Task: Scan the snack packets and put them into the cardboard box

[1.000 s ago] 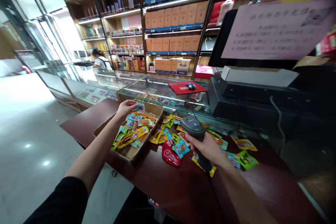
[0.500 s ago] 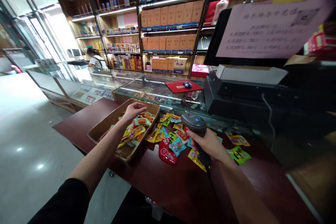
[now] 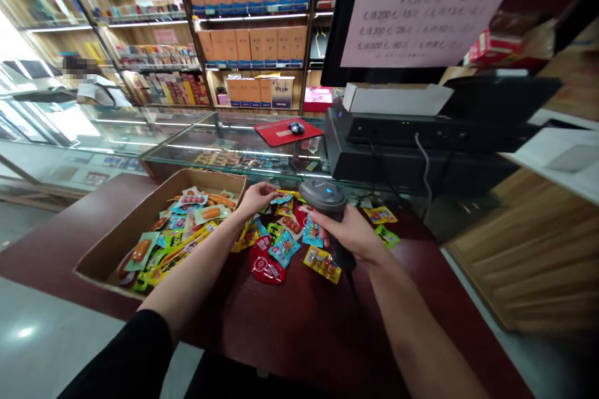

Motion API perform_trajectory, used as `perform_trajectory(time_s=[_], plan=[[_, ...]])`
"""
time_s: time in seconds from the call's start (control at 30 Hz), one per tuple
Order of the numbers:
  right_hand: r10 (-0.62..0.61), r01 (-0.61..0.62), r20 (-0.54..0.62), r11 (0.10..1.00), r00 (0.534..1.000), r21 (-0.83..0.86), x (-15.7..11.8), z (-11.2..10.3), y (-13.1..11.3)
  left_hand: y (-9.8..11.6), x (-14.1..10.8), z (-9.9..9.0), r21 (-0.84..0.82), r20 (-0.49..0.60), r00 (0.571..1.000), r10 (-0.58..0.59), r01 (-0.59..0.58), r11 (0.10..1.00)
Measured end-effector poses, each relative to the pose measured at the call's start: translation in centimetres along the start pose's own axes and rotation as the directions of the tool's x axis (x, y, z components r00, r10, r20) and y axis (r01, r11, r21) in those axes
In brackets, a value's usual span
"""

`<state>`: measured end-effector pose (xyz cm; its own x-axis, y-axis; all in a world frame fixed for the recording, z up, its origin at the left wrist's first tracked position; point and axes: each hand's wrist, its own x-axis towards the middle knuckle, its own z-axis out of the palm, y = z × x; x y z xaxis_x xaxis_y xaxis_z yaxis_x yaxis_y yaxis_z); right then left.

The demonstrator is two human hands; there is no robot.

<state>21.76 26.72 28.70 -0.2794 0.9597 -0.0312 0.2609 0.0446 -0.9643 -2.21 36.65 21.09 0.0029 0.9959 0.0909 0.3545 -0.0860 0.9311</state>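
Over the dark red table, my left hand has its fingertips drawn together beside a yellow packet; whether they pinch anything, I cannot tell. My right hand grips a scanner above loose packets; its trailing cable could snag them. My left forearm, crossing the cardboard box, might nudge it.

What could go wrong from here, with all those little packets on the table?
The small glossy packets overlap, so the left hand might catch two together. The dark cable below the black handheld scanner in the right hand could snag a packet. The open brown cardboard box sits near the edge of the dark red table; a bump might tip it.
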Motion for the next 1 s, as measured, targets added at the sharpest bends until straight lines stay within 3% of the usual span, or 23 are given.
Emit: perform_trajectory(time_s=[0.1, 0.23, 0.37, 0.47, 0.57, 0.8, 1.0], plan=[[0.017, -0.017, 0.005, 1.0, 1.0, -0.004, 0.3, 0.1, 0.4, -1.2, -0.6, 0.2, 0.246, 0.043, 0.991, 0.123, -0.13, 0.961], [0.044, -0.044, -0.003, 0.999, 0.999, -0.004, 0.7, 0.3, 0.9, -1.7, -1.3, 0.3, 0.485, 0.233, 0.929, 0.287, -0.367, 0.794], [0.053, -0.053, 0.013, 0.998, 0.999, 0.036, 0.9, 0.3, 1.2, -1.8, -1.6, 1.1, 0.61, 0.392, 0.879, 0.273, -0.47, 0.638], [0.05, -0.05, 0.008, 0.998, 0.999, 0.041, 1.0, 0.3, 1.3, -1.2, -1.7, 1.5, 0.63, 0.45, 0.839, 0.306, -0.541, 0.557], [0.053, -0.054, 0.015, 0.997, 0.998, 0.05, 1.0, 0.2, 1.4, -0.3, -1.7, 1.6, 0.662, 0.436, 0.829, 0.35, -0.559, 0.499], [0.055, -0.056, 0.015, 0.998, 0.998, 0.04, 1.0, 0.1, 1.3, -0.7, -1.8, 2.2, 0.759, 0.459, 0.855, 0.24, -0.518, 0.394], [0.029, -0.029, 0.013, 1.0, 0.999, -0.001, 0.8, 0.2, 0.9, -0.7, -1.8, 2.0, 0.775, 0.458, 0.865, 0.203, -0.501, 0.385]])
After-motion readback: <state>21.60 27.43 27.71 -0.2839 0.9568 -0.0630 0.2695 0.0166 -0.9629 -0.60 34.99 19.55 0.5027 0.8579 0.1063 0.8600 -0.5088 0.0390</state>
